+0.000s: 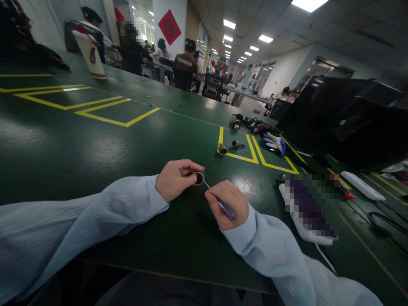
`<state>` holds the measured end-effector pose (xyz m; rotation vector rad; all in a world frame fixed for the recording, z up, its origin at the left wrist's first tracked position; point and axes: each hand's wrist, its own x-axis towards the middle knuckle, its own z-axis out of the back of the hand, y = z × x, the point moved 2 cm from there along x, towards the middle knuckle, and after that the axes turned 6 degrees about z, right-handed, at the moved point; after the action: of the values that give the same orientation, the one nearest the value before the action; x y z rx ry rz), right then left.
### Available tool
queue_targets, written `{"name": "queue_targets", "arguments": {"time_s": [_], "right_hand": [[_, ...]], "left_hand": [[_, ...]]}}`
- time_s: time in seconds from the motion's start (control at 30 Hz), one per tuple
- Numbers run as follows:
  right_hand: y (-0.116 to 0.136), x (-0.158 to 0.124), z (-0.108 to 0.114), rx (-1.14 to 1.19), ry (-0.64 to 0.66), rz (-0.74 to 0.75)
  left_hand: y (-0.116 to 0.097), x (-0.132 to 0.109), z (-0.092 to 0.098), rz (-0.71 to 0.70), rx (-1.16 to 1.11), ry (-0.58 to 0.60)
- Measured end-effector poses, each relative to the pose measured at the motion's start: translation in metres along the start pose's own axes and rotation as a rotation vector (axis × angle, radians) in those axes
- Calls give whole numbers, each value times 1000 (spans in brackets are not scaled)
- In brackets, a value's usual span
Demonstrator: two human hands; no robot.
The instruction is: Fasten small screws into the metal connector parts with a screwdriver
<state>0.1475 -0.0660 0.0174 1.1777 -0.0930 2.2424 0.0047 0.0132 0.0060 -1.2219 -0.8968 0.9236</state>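
Observation:
Between the thumb and fingers of my left hand [176, 179] is a small grey round metal cup-like part [199, 177], its open end turned toward my right. My right hand [228, 203] is closed around the purple handle of a screwdriver [227, 210]. The thin shaft points up and left, and its tip reaches the mouth of the metal part; how deep it goes I cannot tell. Two similar grey parts lie farther off on the green table [153, 146]: one metal part [222, 149] on a yellow tape line, another metal part [236, 144] with a thin stem inside the taped box.
Cables and dark fittings [247, 123] lie beyond, beside a blue and white glove [273, 143]. To my right rests a white-edged device [301, 225] with a cord. A black monitor [344, 123] stands behind it. A tall white cup [91, 53] stands far left; people sit beyond.

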Motion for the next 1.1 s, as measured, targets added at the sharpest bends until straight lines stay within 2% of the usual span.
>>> {"name": "queue_targets", "arguments": {"time_s": [0.13, 0.23, 0.3, 0.4, 0.47, 0.57, 0.77, 0.97, 1.1], "right_hand": [[4, 1, 6, 29, -26, 44], [-8, -1, 5, -42, -79, 66], [-25, -3, 0, -110, -88, 22], [-60, -2, -9, -306, -23, -149], [-82, 3, -14, -359, -7, -203], [-111, 16, -22, -415, 22, -280], [-146, 35, -37, -486, 102, -435], [-158, 36, -37, -567, 138, -607], [-167, 32, -36, -588, 148, -691]], "left_hand": [[4, 15, 10, -79, 52, -119], [14, 44, 38, -157, 112, -270], [21, 66, 65, -214, 316, -413], [26, 92, 106, -190, 699, -471], [25, 100, 130, -166, 735, -514], [21, 102, 152, -141, 763, -516], [21, 106, 172, -102, 830, -508], [20, 107, 173, -35, 928, -468], [21, 112, 174, 25, 967, -495]]}}
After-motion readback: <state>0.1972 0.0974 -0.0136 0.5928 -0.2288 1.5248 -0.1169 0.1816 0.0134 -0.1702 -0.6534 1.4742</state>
